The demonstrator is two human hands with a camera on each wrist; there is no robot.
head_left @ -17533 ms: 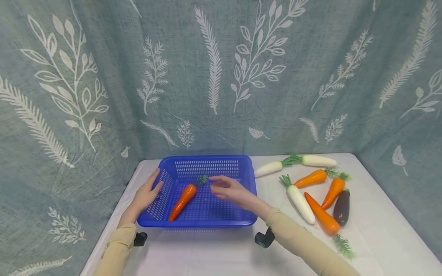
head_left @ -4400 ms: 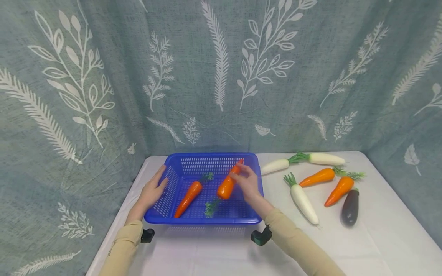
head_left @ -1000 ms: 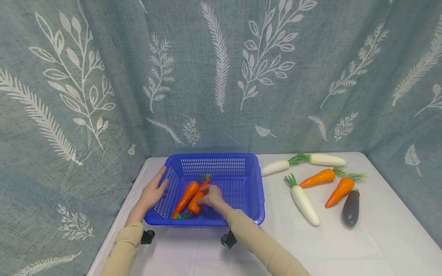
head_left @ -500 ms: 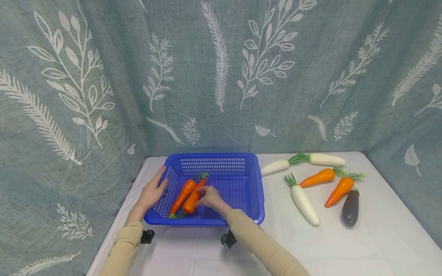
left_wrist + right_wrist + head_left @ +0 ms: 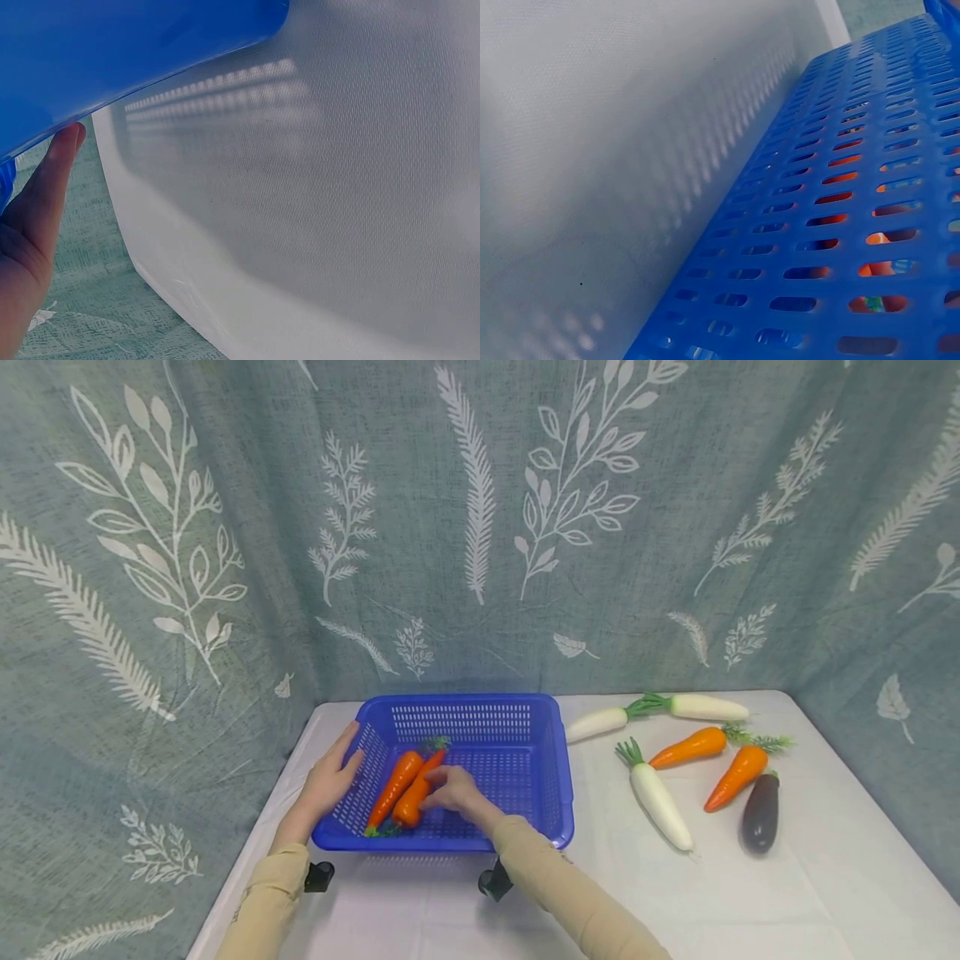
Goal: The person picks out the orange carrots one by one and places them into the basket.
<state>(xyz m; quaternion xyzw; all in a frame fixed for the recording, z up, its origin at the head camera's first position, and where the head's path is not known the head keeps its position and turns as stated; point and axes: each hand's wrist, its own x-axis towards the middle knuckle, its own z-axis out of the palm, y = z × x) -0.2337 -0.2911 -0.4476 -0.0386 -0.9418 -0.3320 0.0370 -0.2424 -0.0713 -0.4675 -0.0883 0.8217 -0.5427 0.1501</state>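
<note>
In the head view, a blue perforated plastic basket (image 5: 510,777) stands on the white table. My left hand (image 5: 326,781) lies against its left rim with straight fingers; in the left wrist view its thumb (image 5: 56,172) touches the rim's underside. Inside the basket, two orange carrots lie slantwise, side by side, at the left. The left carrot (image 5: 393,785) rests along the left side. My right hand (image 5: 461,793) reaches over the front rim and holds the right carrot (image 5: 411,802), fingers over it and thumb at its side. The right wrist view shows the basket wall, with orange through its slots.
Right of the basket lie two white radishes (image 5: 596,724) (image 5: 708,707) end to end at the back, another white radish (image 5: 660,806), two carrots (image 5: 690,747) (image 5: 738,777) and a dark eggplant (image 5: 761,814). A patterned green curtain (image 5: 480,527) hangs behind the table.
The right carrot came down into the basket and moved left against the other one, in my right hand. Both carrots shifted slightly left in the last second. My left hand stayed at the rim.
</note>
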